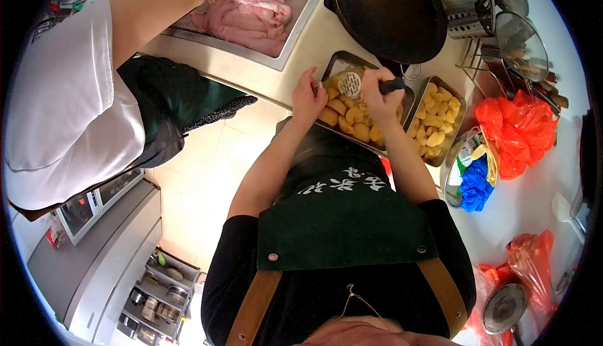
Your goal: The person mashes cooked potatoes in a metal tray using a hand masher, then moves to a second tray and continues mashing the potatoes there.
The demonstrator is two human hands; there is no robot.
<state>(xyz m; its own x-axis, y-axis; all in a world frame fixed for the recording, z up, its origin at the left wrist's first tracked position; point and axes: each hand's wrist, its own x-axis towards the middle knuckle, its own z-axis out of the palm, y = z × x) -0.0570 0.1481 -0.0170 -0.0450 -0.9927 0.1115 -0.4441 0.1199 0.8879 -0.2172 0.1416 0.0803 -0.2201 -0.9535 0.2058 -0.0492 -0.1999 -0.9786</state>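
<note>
A metal tray (pixel 391 147) of yellow potato pieces (pixel 357 116) lies on the counter in front of me. My right hand (pixel 380 92) is wrapped round the black handle of a masher (pixel 350 85), whose perforated metal head sits over the upper part of the tray among the pieces. At the tray's left edge is my left hand (pixel 309 96), fingers apart, holding nothing that shows. To the right of the tray stands a second, narrower metal tray (pixel 453 147) filled with similar yellow pieces (pixel 433 120).
A large dark pan (pixel 389 13) stands behind the trays. At the left, a co-worker's arm (pixel 157 16) reaches over a sink (pixel 267 60) holding pink raw meat (pixel 251 10). Red plastic bags (pixel 518 133), a glass bowl (pixel 450 179) and a wire rack (pixel 472 57) are at the right.
</note>
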